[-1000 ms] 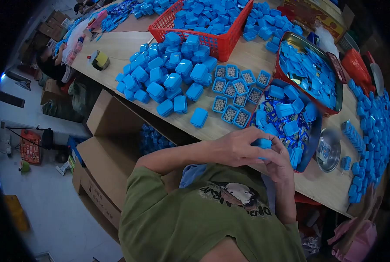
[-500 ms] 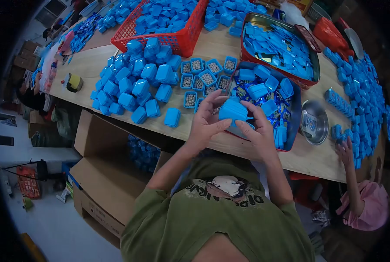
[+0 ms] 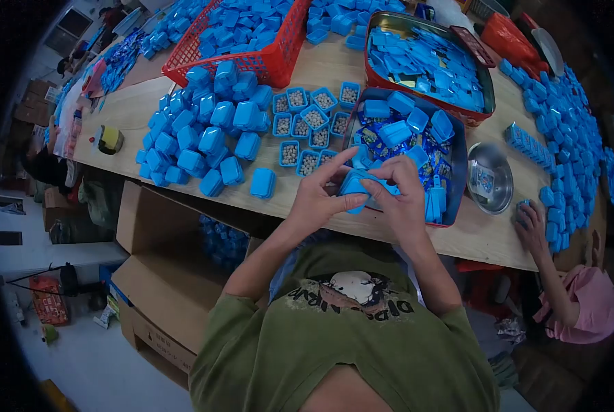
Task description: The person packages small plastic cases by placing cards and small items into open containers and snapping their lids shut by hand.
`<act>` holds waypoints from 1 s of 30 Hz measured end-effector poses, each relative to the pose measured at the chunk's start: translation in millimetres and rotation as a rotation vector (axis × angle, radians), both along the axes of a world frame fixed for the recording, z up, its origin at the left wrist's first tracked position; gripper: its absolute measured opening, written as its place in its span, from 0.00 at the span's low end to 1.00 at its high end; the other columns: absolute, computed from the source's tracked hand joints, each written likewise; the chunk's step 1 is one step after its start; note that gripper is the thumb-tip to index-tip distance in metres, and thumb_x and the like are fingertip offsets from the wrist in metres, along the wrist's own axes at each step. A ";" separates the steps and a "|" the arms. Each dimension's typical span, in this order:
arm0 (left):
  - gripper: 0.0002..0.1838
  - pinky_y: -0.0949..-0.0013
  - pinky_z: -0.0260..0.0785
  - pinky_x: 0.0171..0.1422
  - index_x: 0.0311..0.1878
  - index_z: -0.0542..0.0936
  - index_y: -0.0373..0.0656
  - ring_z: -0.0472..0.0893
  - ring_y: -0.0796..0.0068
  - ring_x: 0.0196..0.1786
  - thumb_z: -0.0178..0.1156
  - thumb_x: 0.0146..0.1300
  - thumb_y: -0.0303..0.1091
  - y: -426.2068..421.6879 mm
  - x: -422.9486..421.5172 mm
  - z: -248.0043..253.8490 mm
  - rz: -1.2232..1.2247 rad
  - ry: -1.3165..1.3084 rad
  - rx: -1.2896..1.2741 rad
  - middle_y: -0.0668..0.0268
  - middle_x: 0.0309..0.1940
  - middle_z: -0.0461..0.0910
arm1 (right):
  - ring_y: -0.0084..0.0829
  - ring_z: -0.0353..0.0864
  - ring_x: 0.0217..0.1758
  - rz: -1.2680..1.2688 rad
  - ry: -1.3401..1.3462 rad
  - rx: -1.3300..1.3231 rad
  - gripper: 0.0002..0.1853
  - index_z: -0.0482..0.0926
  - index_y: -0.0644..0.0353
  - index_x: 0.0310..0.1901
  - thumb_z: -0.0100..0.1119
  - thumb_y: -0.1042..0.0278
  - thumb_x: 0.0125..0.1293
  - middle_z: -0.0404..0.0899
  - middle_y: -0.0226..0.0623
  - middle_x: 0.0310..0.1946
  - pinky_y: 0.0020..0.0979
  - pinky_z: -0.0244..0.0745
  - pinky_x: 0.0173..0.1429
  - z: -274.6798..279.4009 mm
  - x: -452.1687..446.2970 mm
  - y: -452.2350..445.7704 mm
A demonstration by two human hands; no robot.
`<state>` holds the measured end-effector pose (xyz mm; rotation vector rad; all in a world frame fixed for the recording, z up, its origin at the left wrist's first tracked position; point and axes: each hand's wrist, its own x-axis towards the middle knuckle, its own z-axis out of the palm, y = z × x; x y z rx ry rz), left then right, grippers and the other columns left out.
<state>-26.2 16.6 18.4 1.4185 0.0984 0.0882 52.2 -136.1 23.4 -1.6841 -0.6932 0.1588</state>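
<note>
Wooden table [image 3: 475,248]: crowded work surface; clock centred on the blue case, 12 straight ahead of me.
Blue case [image 3: 354,184]: between my hands just past the table's near edge, probably close in for a good look; lid state, can't tell.
Left hand [image 3: 318,197]: thumb and fingers gripping its side, likely steadying.
Right hand [image 3: 402,194]: thumb and bent fingers pinching the other side, seemingly for fine control.
Bead-filled cups [image 3: 313,119]: 11 o'clock, grouped open side up, presumably so beads don't spill.
Closed cases [image 3: 211,140]: heaped, 10 o'clock, apart from the cups, maybe sorted.
Red basket [image 3: 279,66]: 11, farther off, full of blue pieces.
Blue tray [image 3: 458,165]: 1 o'clock, packets plus blue parts, probably near for easy reach.
Red tin [image 3: 468,115]: 1, beyond tray, flat blue pieces, rim likely containing them.
Steel bowl [image 3: 494,200]: 3, packet inside.
Co-worker's hand [image 3: 532,225]: 4, by loose cases.
Cardboard box [image 3: 171,276]: 8, below the table.
</note>
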 end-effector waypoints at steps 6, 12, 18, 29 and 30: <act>0.31 0.72 0.69 0.48 0.62 0.74 0.44 0.74 0.74 0.49 0.69 0.51 0.26 -6.2 -4.3 11.0 0.112 -0.216 0.525 0.63 0.48 0.75 | 0.27 0.70 0.39 -0.071 -0.255 0.112 0.08 0.78 0.62 0.31 0.69 0.78 0.50 0.70 0.32 0.32 0.29 0.67 0.39 4.4 1.6 -4.4; 0.24 0.64 0.68 0.49 0.54 0.81 0.53 0.74 0.60 0.47 0.69 0.50 0.28 0.2 -2.1 12.0 0.048 -0.596 0.863 0.59 0.47 0.75 | 0.25 0.72 0.46 0.240 0.736 0.334 0.11 0.80 0.59 0.37 0.68 0.80 0.51 0.71 0.30 0.46 0.28 0.70 0.50 -2.4 6.3 -21.5; 0.21 0.62 0.69 0.45 0.50 0.84 0.58 0.75 0.59 0.44 0.69 0.51 0.30 3.2 -2.0 14.6 -0.008 -0.705 0.880 0.58 0.46 0.77 | 0.29 0.74 0.53 0.310 1.025 0.318 0.30 0.68 0.61 0.57 0.69 0.74 0.51 0.70 0.40 0.55 0.32 0.71 0.55 -0.8 -1.7 -26.3; 0.17 0.65 0.70 0.39 0.48 0.84 0.57 0.78 0.60 0.40 0.68 0.53 0.32 6.5 -11.9 12.4 -0.023 -0.735 0.854 0.56 0.45 0.79 | 0.28 0.75 0.46 0.342 1.090 0.404 0.28 0.68 0.60 0.51 0.68 0.76 0.46 0.73 0.35 0.43 0.29 0.71 0.50 -14.6 -11.7 -18.2; 0.17 0.65 0.70 0.39 0.48 0.84 0.57 0.78 0.60 0.40 0.68 0.53 0.32 6.9 -12.5 11.4 -0.021 -0.731 0.855 0.56 0.45 0.79 | 0.28 0.75 0.46 0.345 1.093 0.402 0.28 0.68 0.60 0.51 0.68 0.76 0.46 0.73 0.35 0.43 0.29 0.71 0.50 -16.7 -12.1 -17.6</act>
